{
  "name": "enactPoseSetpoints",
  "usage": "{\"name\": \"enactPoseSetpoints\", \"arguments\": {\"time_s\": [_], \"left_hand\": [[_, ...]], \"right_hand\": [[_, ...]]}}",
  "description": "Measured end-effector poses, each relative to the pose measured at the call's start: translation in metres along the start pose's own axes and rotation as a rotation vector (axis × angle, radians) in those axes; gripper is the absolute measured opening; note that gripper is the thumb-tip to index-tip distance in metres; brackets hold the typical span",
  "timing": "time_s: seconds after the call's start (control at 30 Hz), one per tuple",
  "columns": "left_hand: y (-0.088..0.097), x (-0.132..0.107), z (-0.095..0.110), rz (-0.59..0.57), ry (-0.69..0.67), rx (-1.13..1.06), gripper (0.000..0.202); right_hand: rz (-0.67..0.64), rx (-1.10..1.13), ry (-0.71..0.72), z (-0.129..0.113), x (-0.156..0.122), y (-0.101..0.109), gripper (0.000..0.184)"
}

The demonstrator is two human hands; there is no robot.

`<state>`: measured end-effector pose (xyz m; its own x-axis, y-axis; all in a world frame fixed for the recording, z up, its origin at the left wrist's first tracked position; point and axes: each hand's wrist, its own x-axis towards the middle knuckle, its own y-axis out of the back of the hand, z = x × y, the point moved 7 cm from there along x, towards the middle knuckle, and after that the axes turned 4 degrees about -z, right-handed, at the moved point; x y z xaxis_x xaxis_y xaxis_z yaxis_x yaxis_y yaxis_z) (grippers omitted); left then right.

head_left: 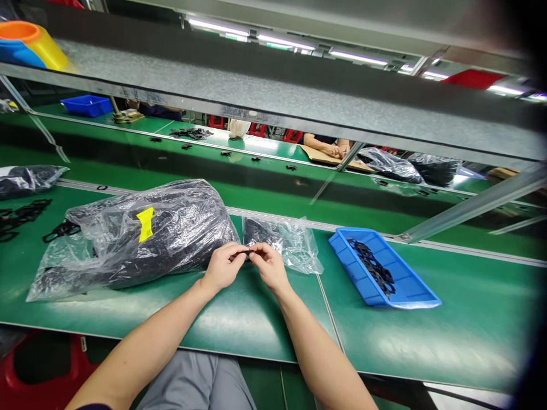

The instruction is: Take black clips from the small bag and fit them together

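A green bench [256, 319] spans the frame, with a bulging clear bag [183, 228] left of centre and a blue tray [408, 279] right. Mid-frame, left hand [224, 266] and right hand [270, 267] meet. The bag's yellow label [146, 224] has unreadably small print. Both hands pinch a black piece [246, 252], centre frame.

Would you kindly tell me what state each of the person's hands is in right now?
Left hand: closed, pinching one end of a small, slim black piece.
Right hand: closed, pinching the other end of that piece.
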<state>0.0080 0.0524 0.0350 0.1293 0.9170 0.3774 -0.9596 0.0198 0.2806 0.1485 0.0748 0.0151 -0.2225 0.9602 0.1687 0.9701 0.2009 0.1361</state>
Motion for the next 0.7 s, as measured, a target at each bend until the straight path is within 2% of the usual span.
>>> {"name": "enactPoseSetpoints", "arguments": {"time_s": [0.13,0.27,0.4,0.47,0.53,0.6,0.7], "left_hand": [[-0.002,-0.001,-0.012,0.036,0.101,-0.128,0.019],[-0.006,-0.003,-0.029,0.07,0.273,-0.319,0.033],[-0.009,-0.001,-0.035,0.034,0.319,-0.364,0.022],[-0.006,0.0,-0.036,0.057,0.312,-0.352,0.02],[-0.003,0.0,-0.037,0.086,0.3,-0.331,0.02],[0.0,0.0,-0.036,0.105,0.285,-0.294,0.019],[0.001,0.0,-0.03,0.102,0.235,-0.19,0.015]], "right_hand": [[-0.021,0.036,-0.008,-0.001,-0.001,-0.004,0.018],[0.055,0.334,-0.111,0.009,0.0,-0.005,0.026],[0.052,0.505,-0.164,0.014,0.001,-0.008,0.029],[0.01,0.446,-0.194,0.017,0.002,-0.009,0.028],[-0.027,0.295,-0.186,0.017,0.002,-0.008,0.025],[-0.017,0.101,-0.112,0.013,0.002,-0.004,0.021],[0.048,-0.143,0.073,-0.002,-0.001,0.002,0.024]]}}
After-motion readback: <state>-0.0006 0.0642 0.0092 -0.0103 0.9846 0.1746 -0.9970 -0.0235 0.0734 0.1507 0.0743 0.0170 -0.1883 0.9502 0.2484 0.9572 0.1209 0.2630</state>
